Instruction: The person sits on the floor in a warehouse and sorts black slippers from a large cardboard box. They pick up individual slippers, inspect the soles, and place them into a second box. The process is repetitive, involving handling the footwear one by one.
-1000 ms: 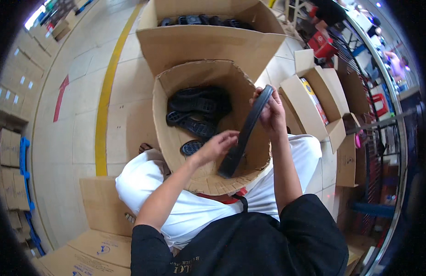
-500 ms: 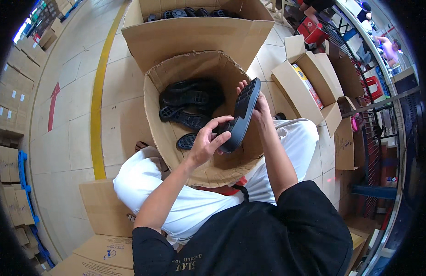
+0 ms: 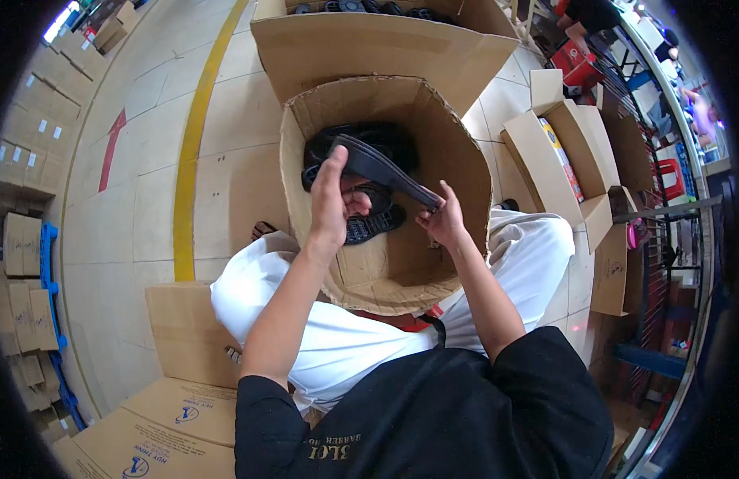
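A black shoe sole is held edge-up between my hands, slanting down from left to right. My left hand grips its upper left end, thumb along the outside and fingers curled beneath. At the lower right end, my right hand pinches the tip between thumb and fingers. Under it is an open cardboard box between my knees. Several more black soles lie inside, one with its grid-patterned tread showing; the held sole and my left hand partly hide the pile.
A larger carton with more black soles stands beyond the box. To the right is an open carton with a colourful package inside, beside a metal rack. Flattened or closed cartons lie at lower left. Yellow tape marks the floor.
The sole has turned from steeply upright on the right to a slanted, edge-up pose. My left hand has moved up to its left end, my right hand down to its right end.
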Demonstrator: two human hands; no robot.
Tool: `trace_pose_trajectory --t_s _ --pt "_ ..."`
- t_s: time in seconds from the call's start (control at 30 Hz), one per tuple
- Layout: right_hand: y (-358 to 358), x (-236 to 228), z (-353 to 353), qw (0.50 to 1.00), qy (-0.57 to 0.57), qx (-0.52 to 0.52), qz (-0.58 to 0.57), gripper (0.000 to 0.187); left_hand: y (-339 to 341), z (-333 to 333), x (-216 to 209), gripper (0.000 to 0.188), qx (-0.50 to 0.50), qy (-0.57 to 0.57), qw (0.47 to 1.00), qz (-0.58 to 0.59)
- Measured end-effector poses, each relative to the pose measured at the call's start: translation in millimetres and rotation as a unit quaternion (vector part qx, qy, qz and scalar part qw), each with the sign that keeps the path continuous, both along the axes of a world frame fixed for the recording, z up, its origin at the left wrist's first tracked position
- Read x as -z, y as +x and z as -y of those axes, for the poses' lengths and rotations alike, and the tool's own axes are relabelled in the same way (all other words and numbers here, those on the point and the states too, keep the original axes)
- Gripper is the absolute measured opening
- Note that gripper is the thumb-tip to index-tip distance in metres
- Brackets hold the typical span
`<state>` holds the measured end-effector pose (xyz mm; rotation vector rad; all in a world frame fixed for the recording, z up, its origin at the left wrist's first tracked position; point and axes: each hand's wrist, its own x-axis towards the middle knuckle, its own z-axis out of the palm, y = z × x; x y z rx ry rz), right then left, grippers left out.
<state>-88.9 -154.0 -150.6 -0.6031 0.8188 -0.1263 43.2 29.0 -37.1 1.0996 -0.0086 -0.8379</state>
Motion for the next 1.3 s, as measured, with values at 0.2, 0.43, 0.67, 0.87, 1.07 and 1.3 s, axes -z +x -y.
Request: trace_pose_trajectory --t_s 0.2,0.43,0.67,0.87,1.07,1.3 --pt "10 -34 1 0.999 -0.009 0.032 -0.005 0.058 12 -5 -10 0.055 -0.034 0.006 0.998 -0.045" --pt "19 -46 2 0.998 -0.062 -0.005 0.01 0.055 19 -9 -2 0.054 -0.021 -0.031 0.999 -0.038" --pt "19 -29 -1 0.995 -0.1 0.002 0.029 0.027 17 -4 -2 0.052 0.06 0.039 0.973 0.218" --pt "19 -45 -2 0.905 -0.316 -0.279 0.059 0.024 42 -27 -15 0.046 -0.069 0.038 0.981 0.175" --pt "98 -181 80 0.883 -0.437 0.094 0.146 0.036 55 -46 -23 0.036 -0.201 0.002 0.97 0.139" --pt "123 -294 66 0.826 -0.494 0.072 0.261 0.052 46 -25 -21 0.033 -0.103 0.024 0.979 0.175"
